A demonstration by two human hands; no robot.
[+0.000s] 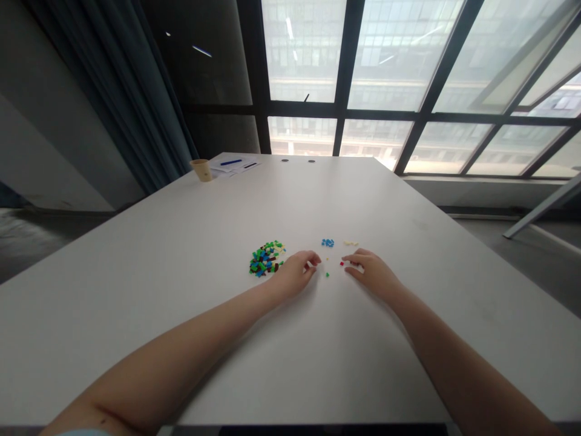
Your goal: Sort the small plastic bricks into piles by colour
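My left hand (296, 272) rests low over the table just right of a mixed pile of small building bricks (262, 260) in green, blue, brown and pale yellow. Its fingers are loosely curled, with a gap to the thumb and nothing visible between them. Across from it, my right hand (368, 267) has thumb and fingers apart beside a tiny red brick (342, 263). Between the hands lie a green brick (327, 275) and a tiny yellow piece (327, 259). Behind them sit a cluster of blue bricks (327, 243) and a short row of cream bricks (351, 243).
The white table (290, 206) reaches toward the windows. At its far left stand a tan paper cup (202, 171) and papers (222, 165) with a blue pen (231, 162) on top. Two round dark discs lie near the far edge. A dark curtain hangs at left.
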